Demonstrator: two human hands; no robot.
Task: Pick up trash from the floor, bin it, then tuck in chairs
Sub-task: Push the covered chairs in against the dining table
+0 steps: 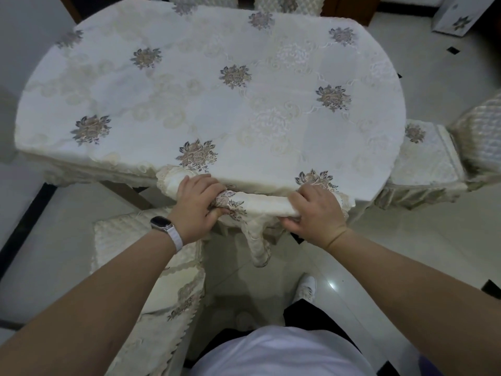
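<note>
Both my hands grip the top rail of a chair back that wears a cream embroidered cover. The rail lies against the near edge of the oval table, and the chair's seat is hidden under the table. My left hand, with a watch on its wrist, curls round the rail's left end. My right hand curls round its right end. No trash shows on the floor in this view.
A second covered chair stands at my lower left, out from the table. A third chair sits at the table's right end, two more at the far side. A white box stands on the tiled floor at the far right.
</note>
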